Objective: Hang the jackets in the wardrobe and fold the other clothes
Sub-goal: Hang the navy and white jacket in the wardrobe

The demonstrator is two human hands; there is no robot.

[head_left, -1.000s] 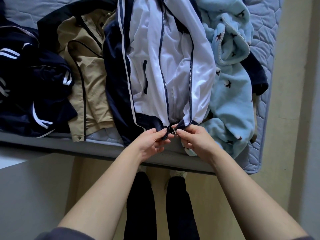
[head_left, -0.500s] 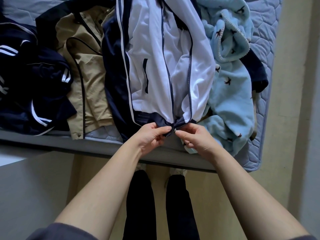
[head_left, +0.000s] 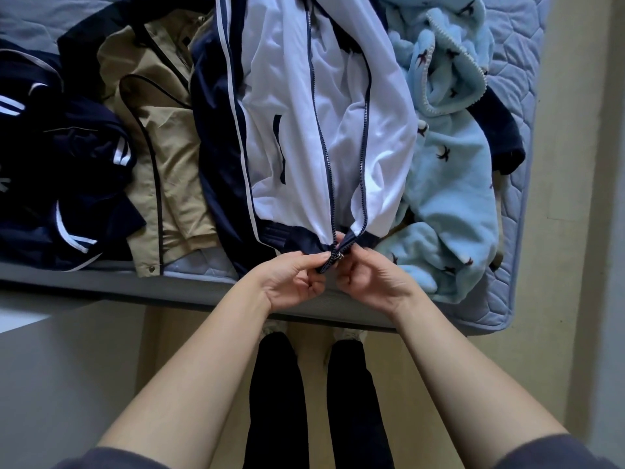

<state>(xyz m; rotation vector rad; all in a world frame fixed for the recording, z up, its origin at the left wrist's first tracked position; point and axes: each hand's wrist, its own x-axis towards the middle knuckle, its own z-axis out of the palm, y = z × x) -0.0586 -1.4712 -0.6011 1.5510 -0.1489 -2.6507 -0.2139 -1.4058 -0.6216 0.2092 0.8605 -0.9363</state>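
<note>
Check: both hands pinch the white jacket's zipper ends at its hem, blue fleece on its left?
No: the head view shows the blue fleece right of the white jacket. The left hand and right hand do pinch its zipper ends at the hem.

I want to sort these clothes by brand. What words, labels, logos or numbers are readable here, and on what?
No text can be read in this view.
White and navy zip-up track jacket, its hem pinched by the left hand and the right hand: stripes only, no wording.
Navy garment with white stripes: white mark at the frame's left edge, cut off, unreadable.
Light blue fleece: small dark bird shapes, no letters.
Beige jacket: none.
</note>
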